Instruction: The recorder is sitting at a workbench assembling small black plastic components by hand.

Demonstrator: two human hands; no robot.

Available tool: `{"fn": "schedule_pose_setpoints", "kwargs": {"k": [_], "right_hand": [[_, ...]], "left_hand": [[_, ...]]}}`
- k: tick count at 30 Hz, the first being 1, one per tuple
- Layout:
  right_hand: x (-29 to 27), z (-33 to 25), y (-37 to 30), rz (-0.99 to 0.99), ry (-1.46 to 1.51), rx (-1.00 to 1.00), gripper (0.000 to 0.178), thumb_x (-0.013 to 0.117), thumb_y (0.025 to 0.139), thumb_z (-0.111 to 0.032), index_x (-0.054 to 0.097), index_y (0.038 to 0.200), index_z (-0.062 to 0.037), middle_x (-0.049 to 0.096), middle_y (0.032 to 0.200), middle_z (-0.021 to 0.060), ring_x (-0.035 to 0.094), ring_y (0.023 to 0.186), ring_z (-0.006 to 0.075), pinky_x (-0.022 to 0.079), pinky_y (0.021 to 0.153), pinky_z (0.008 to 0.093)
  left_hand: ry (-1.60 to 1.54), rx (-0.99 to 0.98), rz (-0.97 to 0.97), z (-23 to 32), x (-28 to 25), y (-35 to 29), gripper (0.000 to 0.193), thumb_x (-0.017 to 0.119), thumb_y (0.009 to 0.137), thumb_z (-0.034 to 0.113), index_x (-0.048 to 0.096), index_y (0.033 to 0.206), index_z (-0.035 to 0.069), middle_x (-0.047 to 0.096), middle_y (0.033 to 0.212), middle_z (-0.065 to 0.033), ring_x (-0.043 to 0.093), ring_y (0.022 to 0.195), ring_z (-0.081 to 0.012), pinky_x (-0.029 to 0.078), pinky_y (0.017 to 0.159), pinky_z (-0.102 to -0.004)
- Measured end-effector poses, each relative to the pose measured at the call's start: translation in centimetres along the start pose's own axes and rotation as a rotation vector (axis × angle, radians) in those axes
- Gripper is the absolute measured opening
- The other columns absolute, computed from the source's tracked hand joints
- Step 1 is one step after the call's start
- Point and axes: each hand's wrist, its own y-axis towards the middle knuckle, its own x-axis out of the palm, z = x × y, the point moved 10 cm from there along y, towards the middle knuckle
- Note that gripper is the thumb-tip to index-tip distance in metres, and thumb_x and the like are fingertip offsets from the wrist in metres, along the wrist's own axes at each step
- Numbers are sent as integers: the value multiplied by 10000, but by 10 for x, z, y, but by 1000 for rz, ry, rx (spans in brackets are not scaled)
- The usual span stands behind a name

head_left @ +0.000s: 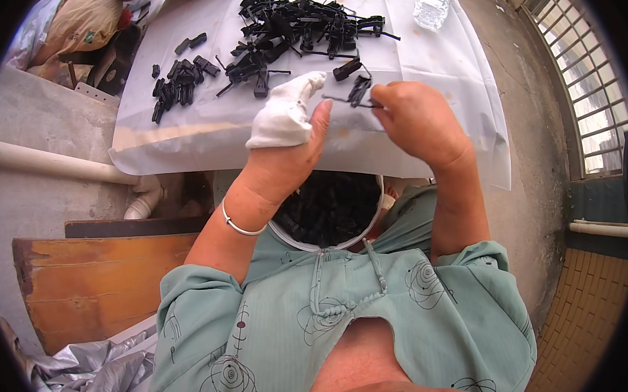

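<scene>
Over the near edge of the table, my right hand (421, 123) pinches a small black plastic part with thin rods (359, 92) at one rod end. My left hand (289, 119), in a white glove that leaves the thumb bare, faces it with thumb and forefinger apart. One rod of the part reaches close to the left thumb tip; whether they touch I cannot tell. Just beyond lies a loose black piece (347, 68). A large tangled pile of black parts with rods (298, 26) lies farther back. To its left is a smaller group of black blocks (184, 82).
White sheeting covers the table (205, 146). Below its near edge, between my legs, a white bucket (291, 241) holds many black pieces. A clear plastic bottle (433, 4) lies at the back right. At left are a pipe (56, 163) and a wooden board (105, 278).
</scene>
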Motion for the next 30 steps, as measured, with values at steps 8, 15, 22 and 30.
{"fn": "schedule_pose_setpoints", "kwargs": {"k": [8, 15, 22, 30], "right_hand": [[-6, -46, -1, 215, 490, -323, 125, 640, 760, -85, 536, 751, -18, 524, 608, 64, 517, 520, 203, 403, 482, 303], [40, 1, 9, 270, 1171, 189, 212, 675, 806, -147, 522, 711, -35, 449, 634, -67, 369, 578, 11, 322, 495, 184], [28, -14, 11, 184, 1014, -11, 266, 534, 905, -198, 513, 717, -12, 434, 608, -25, 390, 597, 61, 356, 522, 237], [40, -13, 10, 125, 1033, -2, 278, 469, 934, -210, 549, 776, 5, 480, 630, 12, 417, 617, 86, 389, 572, 254]], "left_hand": [[-727, -561, -324, -40, 48, -19, 235, 509, 891, 114, 500, 1097, 2, 583, 780, -42, 538, 548, -70, 438, 461, -205], [-1043, -612, -327, -31, 50, -24, 249, 495, 891, 77, 482, 1126, -4, 595, 844, -46, 558, 579, -61, 446, 460, -180], [-799, -577, -233, -39, 36, -21, 283, 521, 866, 53, 481, 1140, -9, 603, 858, -53, 571, 577, -73, 450, 446, -183], [-952, -632, -287, -43, 43, -20, 293, 564, 863, 72, 489, 1134, -8, 588, 907, -52, 591, 590, -91, 474, 476, -185]]}}
